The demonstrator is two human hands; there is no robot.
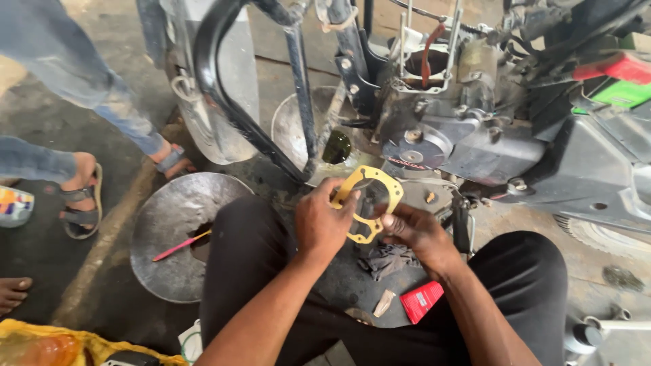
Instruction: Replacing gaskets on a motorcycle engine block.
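Both hands meet on a thin yellow gasket (pixel 368 203), a flat ring-shaped cut-out with small holes at its lobes and one wide round opening in the middle. The left hand (pixel 323 224) pinches the gasket's left edge between thumb and fingertips, and the right hand (pixel 415 230) pinches its lower right edge, so the gasket stands upright between the two grips, above the person's knees in black trousers (pixel 515 285). Just behind the gasket sits the motorcycle engine (pixel 441 135), grey cast metal, greasy and dull, with an open cylinder bore and bare studs rising at its top. Up and to the left of the gasket runs the black tubular frame (pixel 230 108), smooth and curved. Below the gasket, on the ground between the legs, lie a dark crumpled rag (pixel 386 259) and a small red box (pixel 420 300). Well to the left of the gasket lies a round, scuffed metal dish (pixel 178 234) with a pink-handled tool (pixel 180 245) resting in it. The floor (pixel 122 291) is stained, oily concrete. Far to the left of the gasket stand another person's feet in sandals (pixel 81 196) below jeans.
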